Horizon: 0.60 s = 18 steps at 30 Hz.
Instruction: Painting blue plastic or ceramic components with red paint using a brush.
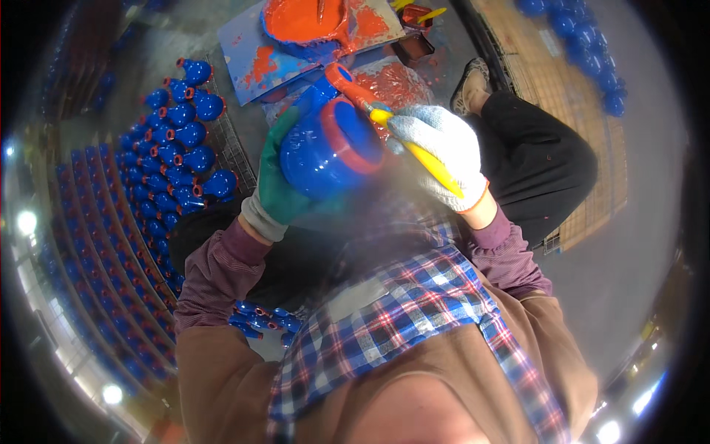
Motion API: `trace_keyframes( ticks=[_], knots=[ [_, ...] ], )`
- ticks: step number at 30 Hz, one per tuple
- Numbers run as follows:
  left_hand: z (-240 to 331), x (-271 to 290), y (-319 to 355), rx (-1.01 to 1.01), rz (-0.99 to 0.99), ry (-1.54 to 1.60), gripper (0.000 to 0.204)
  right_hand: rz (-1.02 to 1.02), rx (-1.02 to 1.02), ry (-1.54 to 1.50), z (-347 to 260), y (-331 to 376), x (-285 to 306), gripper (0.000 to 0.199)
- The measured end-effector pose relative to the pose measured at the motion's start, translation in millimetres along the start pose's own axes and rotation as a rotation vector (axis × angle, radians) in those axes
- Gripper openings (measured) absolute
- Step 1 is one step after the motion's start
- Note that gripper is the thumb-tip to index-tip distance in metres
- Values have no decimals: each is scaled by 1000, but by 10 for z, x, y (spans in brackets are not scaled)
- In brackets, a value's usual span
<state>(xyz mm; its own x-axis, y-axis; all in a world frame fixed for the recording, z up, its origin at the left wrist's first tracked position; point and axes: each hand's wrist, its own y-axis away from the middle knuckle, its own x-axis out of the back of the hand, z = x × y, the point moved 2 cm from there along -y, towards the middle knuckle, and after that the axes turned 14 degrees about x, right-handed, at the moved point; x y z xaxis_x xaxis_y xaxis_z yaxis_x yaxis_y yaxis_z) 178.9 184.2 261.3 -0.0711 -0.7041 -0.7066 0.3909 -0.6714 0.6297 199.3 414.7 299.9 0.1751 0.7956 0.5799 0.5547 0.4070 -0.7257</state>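
My left hand, in a green-coated glove with a grey cuff, is closed around the side of a glossy blue, round-bodied piece. The piece narrows to a neck with a red ring-shaped end, and a red band runs round its wide opening. My right hand, in a white knit glove, grips a yellow-handled paintbrush. The brush head lies against the red part near the neck. Beyond the piece, a basin of orange-red paint rests on a paint-splashed blue board.
Many similar blue pieces with red ends stand to the left, beside long rows of more. Red-smeared plastic lies past my hands. A small container with yellow-handled brushes is at the top. Wooden slats and blue pieces are right.
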Motion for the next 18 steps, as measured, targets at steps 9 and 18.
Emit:
trace_keyframes(
  ticks=[9, 18],
  knots=[
    [-30, 492, 97, -201, 283, -114, 57, 107, 12, 93, 137, -109, 167, 37],
    [241, 330, 249, -248, -141, 290, 51, 58, 136, 104, 333, -500, 341, 35]
  ],
)
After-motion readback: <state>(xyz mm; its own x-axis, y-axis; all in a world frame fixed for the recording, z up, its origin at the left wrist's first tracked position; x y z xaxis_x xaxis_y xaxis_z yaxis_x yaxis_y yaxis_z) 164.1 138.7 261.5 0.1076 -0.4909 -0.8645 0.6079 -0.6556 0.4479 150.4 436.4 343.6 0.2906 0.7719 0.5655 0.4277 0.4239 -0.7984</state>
